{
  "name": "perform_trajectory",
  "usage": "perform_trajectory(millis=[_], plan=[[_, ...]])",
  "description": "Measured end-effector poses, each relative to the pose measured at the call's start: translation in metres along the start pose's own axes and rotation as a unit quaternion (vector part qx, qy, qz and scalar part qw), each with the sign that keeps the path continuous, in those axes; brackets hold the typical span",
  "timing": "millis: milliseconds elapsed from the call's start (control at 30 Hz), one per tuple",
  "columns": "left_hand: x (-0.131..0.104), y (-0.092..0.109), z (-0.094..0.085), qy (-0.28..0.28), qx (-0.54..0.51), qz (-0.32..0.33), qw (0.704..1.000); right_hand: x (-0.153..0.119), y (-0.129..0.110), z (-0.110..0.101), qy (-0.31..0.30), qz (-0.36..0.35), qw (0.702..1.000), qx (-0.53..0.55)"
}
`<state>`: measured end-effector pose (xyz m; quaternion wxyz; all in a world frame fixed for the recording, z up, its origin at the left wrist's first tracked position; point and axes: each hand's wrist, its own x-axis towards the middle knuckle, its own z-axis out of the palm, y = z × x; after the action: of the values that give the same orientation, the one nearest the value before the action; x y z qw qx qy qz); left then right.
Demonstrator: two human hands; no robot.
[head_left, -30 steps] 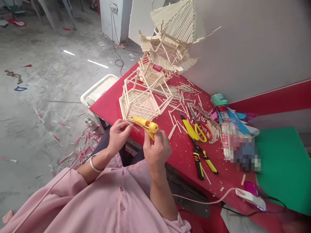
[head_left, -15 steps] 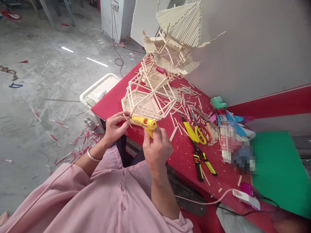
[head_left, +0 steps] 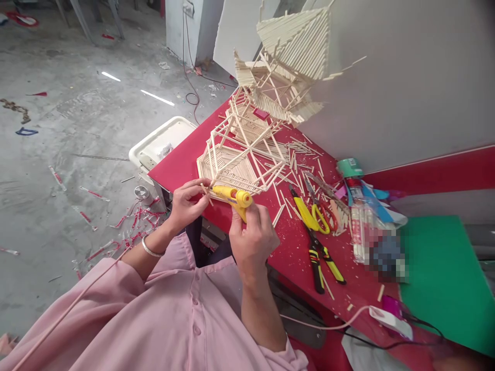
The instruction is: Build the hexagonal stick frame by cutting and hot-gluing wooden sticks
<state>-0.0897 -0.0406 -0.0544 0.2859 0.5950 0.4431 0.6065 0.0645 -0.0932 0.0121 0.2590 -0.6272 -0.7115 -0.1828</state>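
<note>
My right hand (head_left: 253, 239) is wrapped round the handle of a yellow glue gun (head_left: 232, 197), whose nozzle points left. Just left of the nozzle, my left hand (head_left: 189, 202) pinches a short wooden stick (head_left: 204, 189) between thumb and fingers. Nozzle and stick are close together; I cannot tell whether they touch. Right beyond both hands, an open frame of pale sticks (head_left: 249, 149) stands at a flat stick panel (head_left: 232, 167) on the red table (head_left: 176, 167). Farther back rises a stick structure with slanted roof panels (head_left: 297, 44).
Yellow-handled scissors (head_left: 320, 219), a yellow cutter (head_left: 303, 208) and black-yellow pliers (head_left: 323, 263) lie right of my right hand. Loose sticks (head_left: 296, 165) are scattered behind them. A green board (head_left: 444, 278) and a white plug (head_left: 390, 322) with cables are at the right.
The whole scene has shifted slightly right and down in the view. Both hands keep nearly the same pose, with the stick and glue gun still held.
</note>
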Motion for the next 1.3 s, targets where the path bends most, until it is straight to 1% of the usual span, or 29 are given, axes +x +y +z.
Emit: perform_trajectory(millis=[333, 667, 867, 1067, 1200, 1300], plan=[[-0.001, -0.001, 0.001, 0.006, 0.014, 0.007, 1.000, -0.001, 0.001, 0.000, 0.014, 0.009, 1.000, 0.001], [-0.001, 0.000, 0.001, 0.003, 0.010, 0.001, 1.000, -0.005, 0.002, 0.005, -0.013, 0.015, 1.000, 0.001], [-0.001, -0.001, 0.001, 0.006, 0.009, 0.001, 1.000, -0.002, 0.001, 0.002, -0.015, 0.010, 1.000, -0.004], [-0.002, -0.004, 0.001, 0.004, 0.007, 0.005, 1.000, 0.001, -0.004, 0.001, 0.004, 0.023, 0.999, -0.024], [-0.004, -0.001, 0.001, 0.002, 0.009, 0.002, 1.000, 0.000, -0.002, 0.005, 0.025, 0.029, 0.998, -0.041], [-0.008, 0.006, 0.000, 0.041, 0.039, -0.012, 0.998, 0.000, -0.001, 0.008, 0.047, 0.026, 0.997, -0.052]])
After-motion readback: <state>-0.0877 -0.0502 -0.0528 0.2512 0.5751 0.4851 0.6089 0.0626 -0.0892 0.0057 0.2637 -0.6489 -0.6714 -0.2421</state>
